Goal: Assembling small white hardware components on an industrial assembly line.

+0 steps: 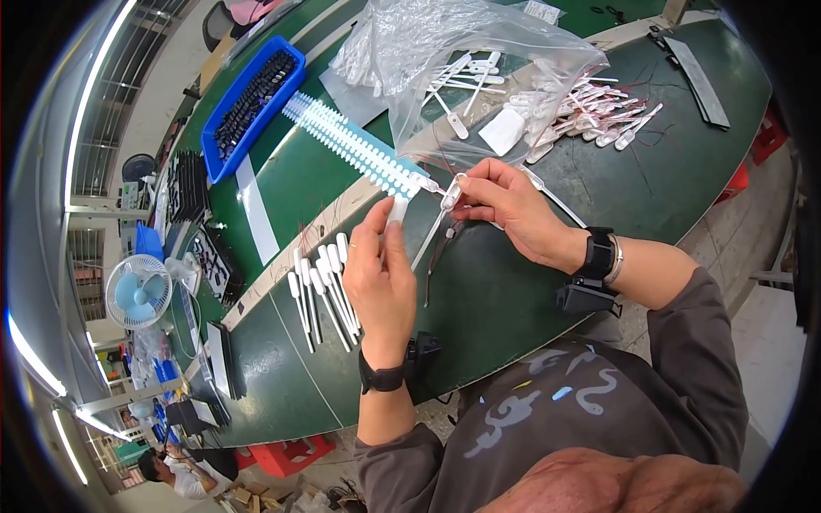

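Observation:
My right hand pinches the oval head of a white long-handled plastic piece, its thin stem slanting down to the left. Dark and reddish wires hang below that head. Between the thumb and fingers of my left hand is a small white plastic piece; the fingers partly cover it. Just beyond, a light-blue sheet carries rows of white oval stickers. Several white stick-shaped pieces lie side by side to the left of my left hand.
A heap of white pieces with wires lies at the right, by a clear plastic bag over more white pieces. Far left stands a blue tray of small black parts. A grey-black strip lies far right. A fan stands left.

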Demonstrator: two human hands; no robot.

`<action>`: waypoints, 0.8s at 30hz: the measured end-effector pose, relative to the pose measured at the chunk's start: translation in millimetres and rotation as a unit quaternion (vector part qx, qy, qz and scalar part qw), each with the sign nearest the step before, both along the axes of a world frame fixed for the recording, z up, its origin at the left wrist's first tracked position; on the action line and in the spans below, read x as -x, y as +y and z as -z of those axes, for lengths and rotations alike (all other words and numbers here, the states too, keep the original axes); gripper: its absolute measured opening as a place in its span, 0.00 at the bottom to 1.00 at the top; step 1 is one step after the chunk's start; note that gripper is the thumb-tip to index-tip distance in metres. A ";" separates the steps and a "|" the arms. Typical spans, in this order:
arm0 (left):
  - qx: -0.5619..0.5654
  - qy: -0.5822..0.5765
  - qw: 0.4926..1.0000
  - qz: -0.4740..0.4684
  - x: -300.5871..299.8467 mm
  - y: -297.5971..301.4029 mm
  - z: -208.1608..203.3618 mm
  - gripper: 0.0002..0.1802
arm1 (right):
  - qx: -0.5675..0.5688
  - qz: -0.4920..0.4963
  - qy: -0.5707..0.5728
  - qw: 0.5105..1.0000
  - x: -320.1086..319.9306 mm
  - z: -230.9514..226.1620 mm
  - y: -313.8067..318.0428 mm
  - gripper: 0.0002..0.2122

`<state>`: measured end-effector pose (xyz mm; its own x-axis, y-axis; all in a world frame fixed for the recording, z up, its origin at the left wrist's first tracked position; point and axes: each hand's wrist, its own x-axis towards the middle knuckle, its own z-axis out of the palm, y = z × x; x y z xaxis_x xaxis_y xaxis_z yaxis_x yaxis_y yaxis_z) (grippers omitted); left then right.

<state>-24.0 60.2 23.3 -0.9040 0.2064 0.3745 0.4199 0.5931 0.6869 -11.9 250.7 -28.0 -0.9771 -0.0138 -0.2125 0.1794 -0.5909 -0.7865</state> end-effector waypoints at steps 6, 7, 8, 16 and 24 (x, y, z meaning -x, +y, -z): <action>0.057 0.128 0.989 0.042 -14.0 21.2 14.6 0.17 | 0.016 -0.009 0.011 1.000 -4.2 5.4 -4.0 0.07; 0.063 0.156 0.985 0.046 -15.3 23.6 15.9 0.18 | 0.017 -0.008 0.012 1.000 -4.5 5.0 -4.8 0.06; 0.069 0.184 0.979 0.050 -16.0 25.3 17.0 0.18 | 0.018 -0.008 0.013 1.000 -4.8 4.5 -5.6 0.06; 0.055 0.171 0.984 0.020 -9.2 27.6 31.7 0.17 | 0.052 -0.015 0.008 0.998 -9.4 2.4 -8.4 0.06; 0.003 0.069 0.998 0.002 -7.7 24.6 38.3 0.16 | 0.069 -0.028 0.009 0.997 -6.6 4.2 -6.4 0.08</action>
